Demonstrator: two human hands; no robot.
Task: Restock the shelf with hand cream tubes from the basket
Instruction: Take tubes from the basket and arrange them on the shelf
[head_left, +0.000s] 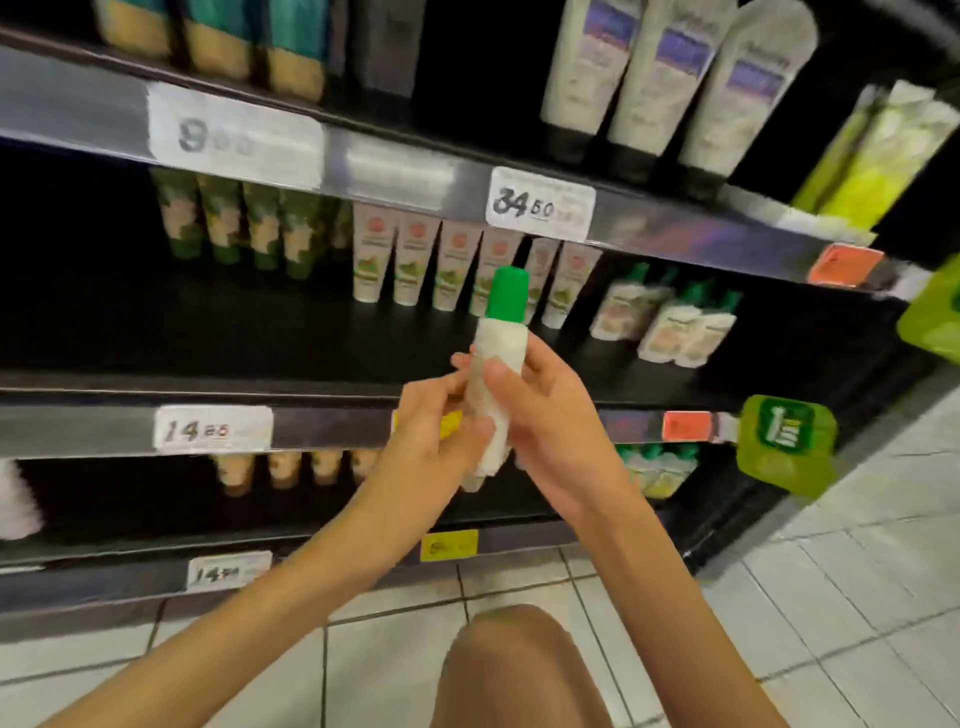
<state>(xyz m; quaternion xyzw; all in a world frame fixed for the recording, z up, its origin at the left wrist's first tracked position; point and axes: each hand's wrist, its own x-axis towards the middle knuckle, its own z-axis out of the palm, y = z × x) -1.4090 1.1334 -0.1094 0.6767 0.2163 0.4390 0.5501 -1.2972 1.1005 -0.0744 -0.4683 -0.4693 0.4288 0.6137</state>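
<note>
The left hand (441, 441) grips the lower end of 1 hand cream tube (501, 345) and the right hand (550, 431) clasps its middle, green cap (506, 293) standing above the fingers, likely to keep it upright for the shelf (234, 338) beyond the fingertips.

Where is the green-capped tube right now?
Head view, centre: the green-capped tube is held cap-up by the left hand and right hand, in front of the row of white tubes, below the 34.50 price tag.
</note>
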